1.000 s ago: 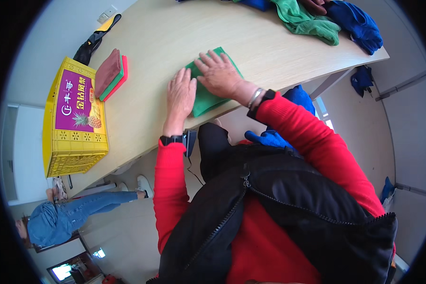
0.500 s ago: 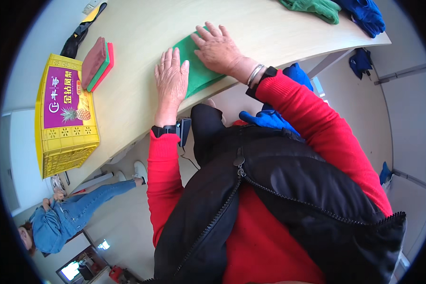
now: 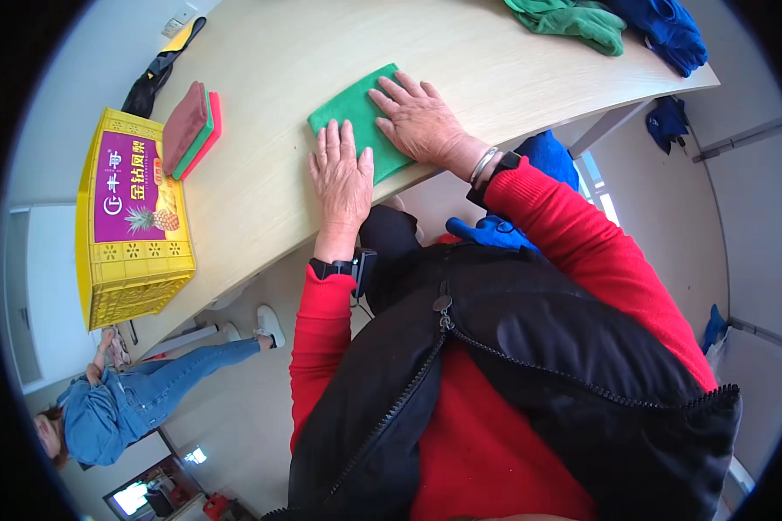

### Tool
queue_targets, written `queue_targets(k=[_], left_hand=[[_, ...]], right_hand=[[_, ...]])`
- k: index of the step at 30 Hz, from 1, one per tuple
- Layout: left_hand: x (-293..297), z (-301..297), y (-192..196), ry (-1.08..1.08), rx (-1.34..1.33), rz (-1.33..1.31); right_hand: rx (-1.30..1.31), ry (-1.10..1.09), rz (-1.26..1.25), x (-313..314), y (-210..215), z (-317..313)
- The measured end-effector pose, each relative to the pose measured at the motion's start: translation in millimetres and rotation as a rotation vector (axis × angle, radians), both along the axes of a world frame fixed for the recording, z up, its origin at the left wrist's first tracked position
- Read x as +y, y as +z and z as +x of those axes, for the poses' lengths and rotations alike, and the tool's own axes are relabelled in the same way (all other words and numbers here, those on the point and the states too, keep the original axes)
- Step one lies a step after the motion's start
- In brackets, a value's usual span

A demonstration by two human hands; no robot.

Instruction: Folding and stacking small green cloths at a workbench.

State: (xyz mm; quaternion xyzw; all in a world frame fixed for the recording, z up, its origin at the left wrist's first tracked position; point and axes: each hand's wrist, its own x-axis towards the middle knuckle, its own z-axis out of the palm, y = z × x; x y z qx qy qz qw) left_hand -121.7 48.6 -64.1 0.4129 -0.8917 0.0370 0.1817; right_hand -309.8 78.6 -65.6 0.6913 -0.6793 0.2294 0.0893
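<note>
A green cloth (image 3: 354, 106), folded into a flat rectangle, lies near the front edge of the pale wooden table (image 3: 278, 52). My left hand (image 3: 342, 178) rests flat over its left near part, fingers stretched out. Across its right side lies my right hand (image 3: 419, 119), palm down with the fingers spread. Neither hand grips anything. Parts of the cloth under both palms are hidden.
Left on the table stands a stack of folded brown, green and red cloths (image 3: 191, 130) beside a yellow crate (image 3: 139, 252). Crumpled green cloth (image 3: 573, 24) and blue cloth (image 3: 665, 35) lie far right. A person in denim (image 3: 139, 399) stands beyond the table's left end.
Both hands have slid nearer to me on the cloth, the left also rightward. More of the cloth's far part shows now. The view has shifted slightly.
</note>
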Motion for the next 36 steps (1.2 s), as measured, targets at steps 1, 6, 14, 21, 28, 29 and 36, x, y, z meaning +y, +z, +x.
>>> queue_targets(k=[1, 6, 14, 21, 28, 29, 36], left_hand=[[2.6, 2.6, 0.3, 0.002, 0.01, 0.014], [14.4, 20.1, 4.6, -0.039, 0.055, 0.067], [58.7, 47.2, 23.3, -0.055, 0.142, 0.169], [80.1, 113.2, 10.8, 0.411, 0.783, 1.082], [86.1, 108.0, -17.9, 0.303, 1.776, 1.461], [85.0, 111.9, -17.4, 0.36, 1.835, 1.469], [32.8, 159.6, 58.6, 0.401, 1.697, 1.305]], right_hand=[[-0.001, 0.001, 0.004, 1.2, 1.3, -1.4], [-0.07, -0.045, 0.017, 15.8, 4.4, -9.1], [-0.159, 0.138, 0.058, 3.6, -0.7, -12.4], [-0.167, 0.501, 0.118, -12.5, 4.6, 9.4], [-0.239, 0.766, 0.118, 8.6, 8.6, 50.8], [-0.238, 0.779, 0.104, 10.8, 9.5, 52.0], [-0.315, 0.479, 0.072, 37.6, 28.1, -0.8]])
